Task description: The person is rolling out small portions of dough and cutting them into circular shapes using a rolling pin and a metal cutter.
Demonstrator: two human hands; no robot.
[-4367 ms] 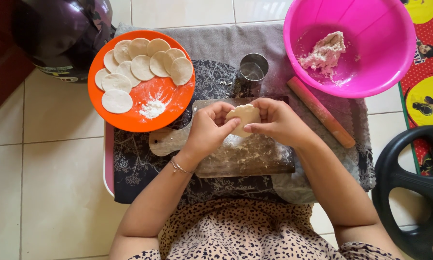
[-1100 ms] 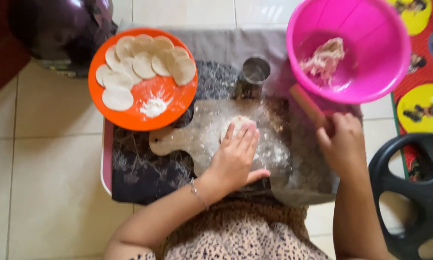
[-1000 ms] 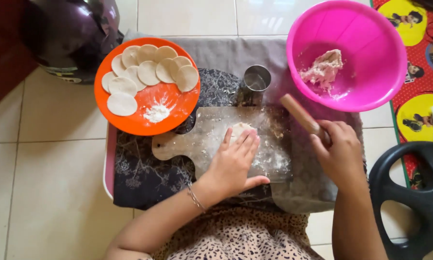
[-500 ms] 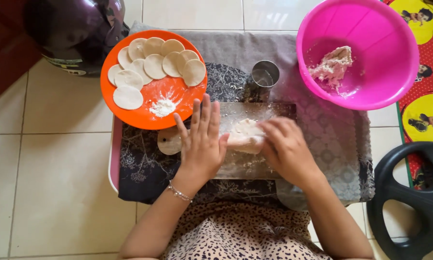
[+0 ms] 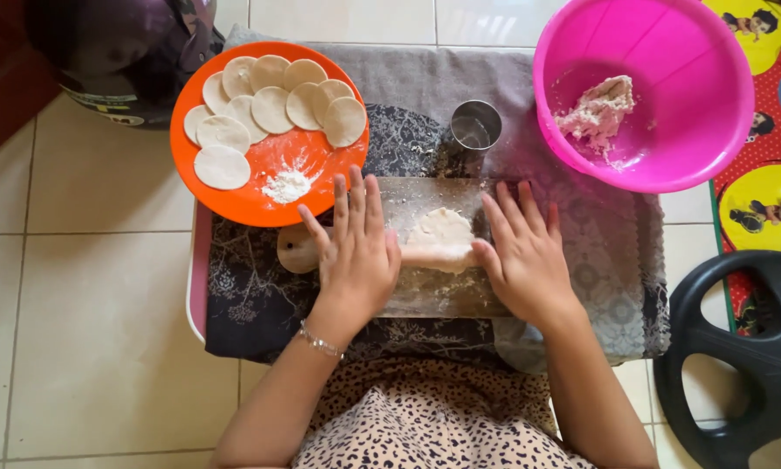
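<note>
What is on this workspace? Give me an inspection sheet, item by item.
Surface: low table draped in patterned cloth, floured wooden board on top.
Job's things: dough piece under a rolling pin.
Clutter: orange plate of cut dough rounds and flour; metal cup; pink bowl holding leftover dough.
Grippers: left hand and right hand flat on the pin's ends.
Cables: nothing seen.
Surroundings: tiled floor, dark helmet, black toy steering wheel, coloured play mat.
</note>
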